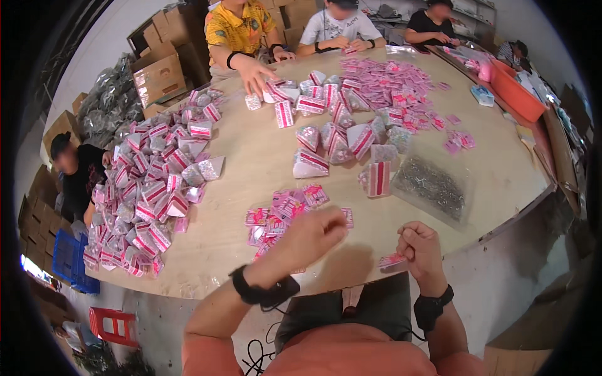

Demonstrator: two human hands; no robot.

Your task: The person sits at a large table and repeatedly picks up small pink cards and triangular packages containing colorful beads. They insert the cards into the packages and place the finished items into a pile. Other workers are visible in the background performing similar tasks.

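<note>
My left hand (316, 233) is over the near part of the table, fingers curled together. A pink card (348, 217) shows just past its fingertips; whether they touch it I cannot tell. Beneath and beyond that hand lies a loose pile of pink printed cards (285, 210). To the right, my right hand (420, 247) is closed in a pinch, and anything in its fingertips is too small to make out. Another pink card (391, 260) shows just below those fingers, by the table edge. Beyond my right hand is a clear plastic bag or tray of small metal pieces (433, 188).
Clear cone-shaped packs with pink-striped labels (153, 182) are heaped on the left, with more packs (338, 135) in the middle. Many pink cards (389, 81) cover the far side. A co-worker's hand (256, 76) reaches over the packs. An orange basin (517, 91) stands far right.
</note>
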